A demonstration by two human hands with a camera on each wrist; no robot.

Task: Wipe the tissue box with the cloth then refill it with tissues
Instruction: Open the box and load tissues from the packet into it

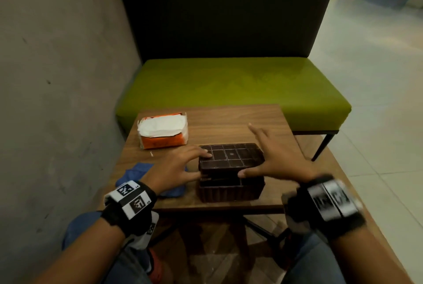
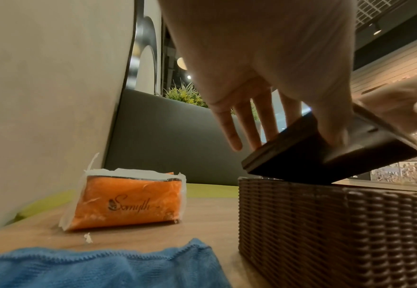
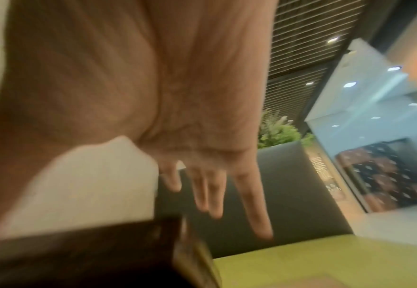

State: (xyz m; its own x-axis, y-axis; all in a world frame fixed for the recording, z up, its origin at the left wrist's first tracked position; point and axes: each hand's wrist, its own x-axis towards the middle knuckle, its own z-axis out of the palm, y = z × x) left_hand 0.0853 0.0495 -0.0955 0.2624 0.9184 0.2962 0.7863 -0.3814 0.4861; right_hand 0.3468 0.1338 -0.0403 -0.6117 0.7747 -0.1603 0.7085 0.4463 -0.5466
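Note:
A dark brown woven tissue box (image 1: 229, 190) stands at the near edge of the wooden table (image 1: 229, 121). Its flat gridded lid (image 1: 231, 155) is lifted and tilted above the box. My left hand (image 1: 180, 164) pinches the lid's left end, fingers on top and thumb underneath. My right hand (image 1: 274, 158) is at the lid's right end, blurred, with straight, spread fingers and its thumb against the front edge. In the left wrist view the lid (image 2: 301, 155) hovers over the box (image 2: 325, 233). The blue cloth (image 1: 137, 171) lies left of the box. An opened orange tissue pack (image 1: 162, 130) sits at the far left.
A green bench seat (image 1: 229, 87) with a dark backrest stands beyond the table. A grey wall (image 1: 57, 77) runs along the left. Light floor tiles stretch to the right. My knees are under the table's near edge.

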